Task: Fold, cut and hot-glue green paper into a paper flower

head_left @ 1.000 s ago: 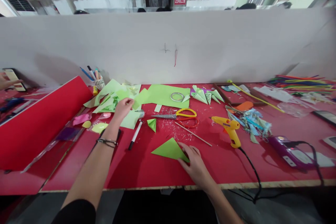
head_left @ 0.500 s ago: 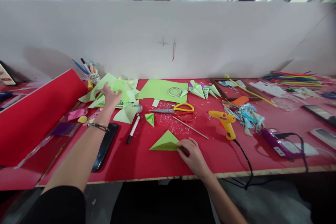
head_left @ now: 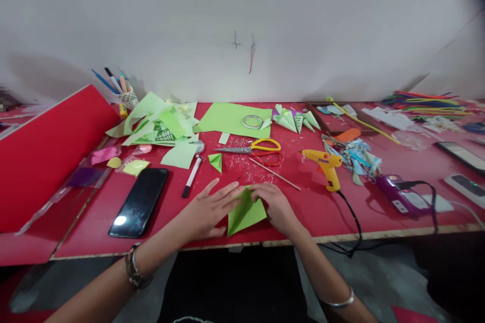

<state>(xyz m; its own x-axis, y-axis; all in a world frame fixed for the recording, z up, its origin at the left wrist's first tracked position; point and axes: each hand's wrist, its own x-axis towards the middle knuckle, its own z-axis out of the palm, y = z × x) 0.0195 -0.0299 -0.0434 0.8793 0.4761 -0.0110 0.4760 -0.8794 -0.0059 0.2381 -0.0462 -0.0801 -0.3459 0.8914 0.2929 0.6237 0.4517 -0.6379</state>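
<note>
Green paper (head_left: 250, 212) is creased but not flattened — folding looks unfinished. It's placed by the table's (head_left: 329, 217) near edge, left hand (head_left: 206, 212) spread open against it, right hand (head_left: 278, 209) curled at upper right, pinch can't be confirmed. Cones (head_left: 287, 121), small folded piece (head_left: 215, 162) already formed. Tray (head_left: 366, 131) filled with scraps (head_left: 335, 109), cup (head_left: 129, 99) with pens (head_left: 112, 79).

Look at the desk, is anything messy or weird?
Yes, a bit messy: tiny white scraps are scattered around the scissors, like unswept clippings. On the left, green papers lie in a jumbled heap, not stacked. A thin red loop on the white partition looks odd too.
</note>
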